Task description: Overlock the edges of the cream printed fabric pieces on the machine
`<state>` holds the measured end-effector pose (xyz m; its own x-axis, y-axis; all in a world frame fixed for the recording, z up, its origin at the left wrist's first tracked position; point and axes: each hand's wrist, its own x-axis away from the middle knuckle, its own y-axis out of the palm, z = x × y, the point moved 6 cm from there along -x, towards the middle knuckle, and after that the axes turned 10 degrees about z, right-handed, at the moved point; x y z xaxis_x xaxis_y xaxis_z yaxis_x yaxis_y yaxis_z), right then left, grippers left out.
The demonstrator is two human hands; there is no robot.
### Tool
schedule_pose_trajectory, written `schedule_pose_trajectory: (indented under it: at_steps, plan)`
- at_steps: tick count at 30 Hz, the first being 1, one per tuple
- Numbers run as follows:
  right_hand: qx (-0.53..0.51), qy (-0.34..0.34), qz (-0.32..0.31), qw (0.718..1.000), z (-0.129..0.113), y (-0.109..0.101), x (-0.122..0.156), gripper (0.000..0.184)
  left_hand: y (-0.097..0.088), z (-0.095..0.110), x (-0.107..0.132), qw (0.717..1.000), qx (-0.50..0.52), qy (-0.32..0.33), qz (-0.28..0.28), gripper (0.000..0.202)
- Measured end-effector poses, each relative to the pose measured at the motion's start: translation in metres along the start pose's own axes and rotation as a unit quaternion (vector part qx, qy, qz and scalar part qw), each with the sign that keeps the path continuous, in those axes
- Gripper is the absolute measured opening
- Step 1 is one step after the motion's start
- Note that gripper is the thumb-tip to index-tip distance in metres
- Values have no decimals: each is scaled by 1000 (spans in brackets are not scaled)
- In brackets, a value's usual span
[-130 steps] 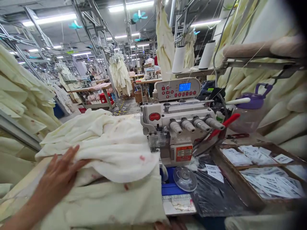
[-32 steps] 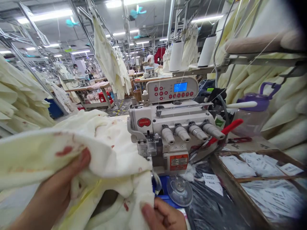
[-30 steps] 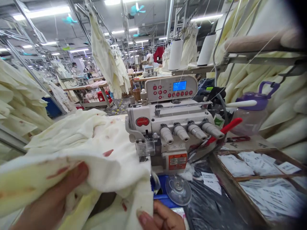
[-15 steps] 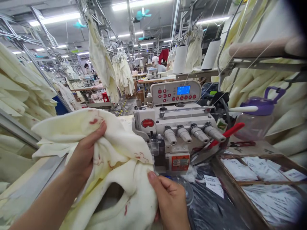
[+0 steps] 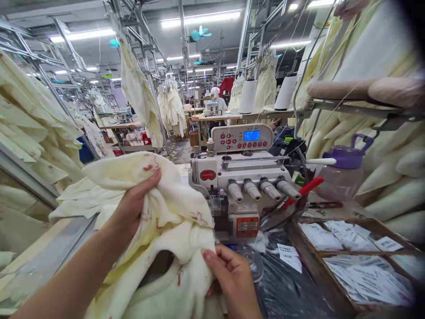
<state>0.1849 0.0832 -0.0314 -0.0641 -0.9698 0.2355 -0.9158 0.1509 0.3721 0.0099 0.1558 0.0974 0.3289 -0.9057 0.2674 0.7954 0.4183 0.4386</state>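
My left hand grips the upper fold of a cream garment piece with small red print, lifted off the table. My right hand pinches the same fabric's lower right edge, close to the front of the sewing machine. The fabric hangs between both hands with a curved opening at its bottom middle. A white overlock sewing machine with a red badge and a blue-lit control panel stands just right of the fabric.
A wooden tray of white paper labels lies at the right. A purple-lidded water jug and red-handled scissors sit behind it. Thread cones stand above the machine. Cream garments hang left and right; another person works far back.
My left hand went from resting flat on the pile to gripping a piece. Both hands lifted and bunched it, drawing it toward the machine's front.
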Motion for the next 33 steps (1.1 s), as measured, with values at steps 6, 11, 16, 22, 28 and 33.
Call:
schedule_pose_trajectory:
  at_steps: [6,11,16,22,28,33]
  plan:
    - [-34,19,-48,998,3,-1,5,51,-11,1,9,999,-14,27,19,54]
    - [-62,67,-119,989,9,-5,11,59,-16,3,22,993,-45,97,42,50]
    - [-82,102,-158,979,14,-12,22,75,-18,-2,31,987,-87,129,35,52]
    - [-94,106,-184,973,14,-10,31,84,-15,-9,24,991,-91,98,5,51]
    - [-80,110,-155,978,18,-15,26,85,-11,-18,16,987,-97,128,11,42]
    - [-12,91,-84,992,21,-19,23,57,-10,-26,7,984,-114,137,16,44]
